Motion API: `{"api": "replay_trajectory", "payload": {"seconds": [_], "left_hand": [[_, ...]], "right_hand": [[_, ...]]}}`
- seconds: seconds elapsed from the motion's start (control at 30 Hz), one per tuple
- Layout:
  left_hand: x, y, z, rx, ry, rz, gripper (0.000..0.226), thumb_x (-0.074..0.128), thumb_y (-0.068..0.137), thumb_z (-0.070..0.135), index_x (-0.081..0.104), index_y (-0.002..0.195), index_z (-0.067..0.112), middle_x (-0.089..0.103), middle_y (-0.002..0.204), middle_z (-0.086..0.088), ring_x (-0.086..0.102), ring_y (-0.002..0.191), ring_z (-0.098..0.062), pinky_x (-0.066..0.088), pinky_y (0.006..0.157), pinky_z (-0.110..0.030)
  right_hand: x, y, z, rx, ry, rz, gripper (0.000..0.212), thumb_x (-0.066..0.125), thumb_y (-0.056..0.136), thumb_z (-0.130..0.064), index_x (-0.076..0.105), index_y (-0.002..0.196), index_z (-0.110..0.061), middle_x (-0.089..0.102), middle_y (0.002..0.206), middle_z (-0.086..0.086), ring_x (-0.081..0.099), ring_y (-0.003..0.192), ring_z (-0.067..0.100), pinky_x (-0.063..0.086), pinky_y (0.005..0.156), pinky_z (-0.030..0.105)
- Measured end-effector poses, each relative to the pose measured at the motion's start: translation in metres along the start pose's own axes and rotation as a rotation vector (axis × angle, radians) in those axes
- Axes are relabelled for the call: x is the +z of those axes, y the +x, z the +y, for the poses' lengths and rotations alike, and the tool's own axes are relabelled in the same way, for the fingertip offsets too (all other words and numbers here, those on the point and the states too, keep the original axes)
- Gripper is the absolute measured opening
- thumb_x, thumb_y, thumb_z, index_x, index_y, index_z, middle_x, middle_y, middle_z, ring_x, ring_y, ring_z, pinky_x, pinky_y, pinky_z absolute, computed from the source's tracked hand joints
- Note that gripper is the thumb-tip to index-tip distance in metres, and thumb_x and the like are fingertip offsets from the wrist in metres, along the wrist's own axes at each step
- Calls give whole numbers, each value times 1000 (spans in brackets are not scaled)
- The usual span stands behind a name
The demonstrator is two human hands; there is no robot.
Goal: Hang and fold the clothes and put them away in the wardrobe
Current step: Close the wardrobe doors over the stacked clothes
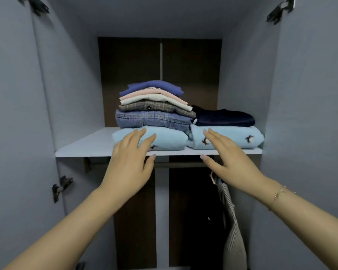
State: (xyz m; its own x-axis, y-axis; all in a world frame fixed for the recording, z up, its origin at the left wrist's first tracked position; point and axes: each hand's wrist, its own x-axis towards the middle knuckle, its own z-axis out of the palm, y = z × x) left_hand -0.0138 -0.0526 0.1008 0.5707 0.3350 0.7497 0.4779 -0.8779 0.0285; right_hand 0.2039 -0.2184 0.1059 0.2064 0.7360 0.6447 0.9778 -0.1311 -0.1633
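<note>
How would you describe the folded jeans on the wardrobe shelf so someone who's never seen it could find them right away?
Look at the white shelf in the open wardrobe, above the hanging rail. Two piles sit on it; take the taller left one. The folded jeans are second from the bottom, on a light blue garment and under a grey plaid shirt, the only faded denim with stitched seams.

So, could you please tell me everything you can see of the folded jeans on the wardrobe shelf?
The jeans are blue denim, folded flat, with stitched seams and a waistband edge facing forward. They lie second from the bottom in the left pile, resting on a light blue folded garment, with a checked grey shirt on top. At their right they meet a dark navy garment. Neither hand touches them.
</note>
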Motion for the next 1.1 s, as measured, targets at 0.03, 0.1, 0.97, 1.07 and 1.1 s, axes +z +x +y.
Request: {"api": "replay_trajectory", "payload": {"seconds": [0.03, 0.1, 0.97, 1.07, 1.1], "left_hand": [[1, -12, 8, 3, 17, -15, 51, 52, 96, 33, 42, 145, 24, 33, 155, -3, 26, 143, -23, 27, 112, -42], [1, -32, 27, 15, 61, -62, 52, 51, 97, 34, 40, 147, 24, 31, 156, -5, 26, 144, -23, 27, 113, -41], [-19, -146, 303, -85, 32, -251, 58, 45, 99, 37, 24, 153, 28, 15, 161, -2, 13, 147, -20, 16, 117, -36], [-21, -146, 294, -99, 36, -259, 57, 45, 99, 38, 27, 152, 29, 17, 161, 0, 15, 147, -19, 19, 116, -37], [-22, -147, 290, -105, 41, -259, 56, 46, 98, 38, 29, 151, 29, 18, 161, 0, 16, 146, -20, 21, 116, -38]], "right_hand": [[0, -11, -1, 15, 27, -34, 69, 45, 96, -51, 16, 155, -29, 16, 162, -11, 13, 147, 6, 18, 121, 32], [-3, -30, -2, 28, 71, -85, 70, 47, 97, -48, 15, 155, -28, 14, 162, -10, 13, 148, 7, 17, 121, 33], [-106, -282, 89, 334, 660, 505, 59, 54, 99, -20, 29, 152, -17, 41, 150, -4, 39, 137, 5, 30, 117, 28], [-95, -280, 78, 348, 689, 583, 47, 55, 98, -17, 45, 144, -15, 55, 136, -4, 49, 127, 2, 34, 110, 17], [-93, -279, 73, 351, 705, 568, 49, 55, 98, -17, 43, 146, -17, 54, 139, -5, 47, 128, 0, 32, 110, 13]]}}
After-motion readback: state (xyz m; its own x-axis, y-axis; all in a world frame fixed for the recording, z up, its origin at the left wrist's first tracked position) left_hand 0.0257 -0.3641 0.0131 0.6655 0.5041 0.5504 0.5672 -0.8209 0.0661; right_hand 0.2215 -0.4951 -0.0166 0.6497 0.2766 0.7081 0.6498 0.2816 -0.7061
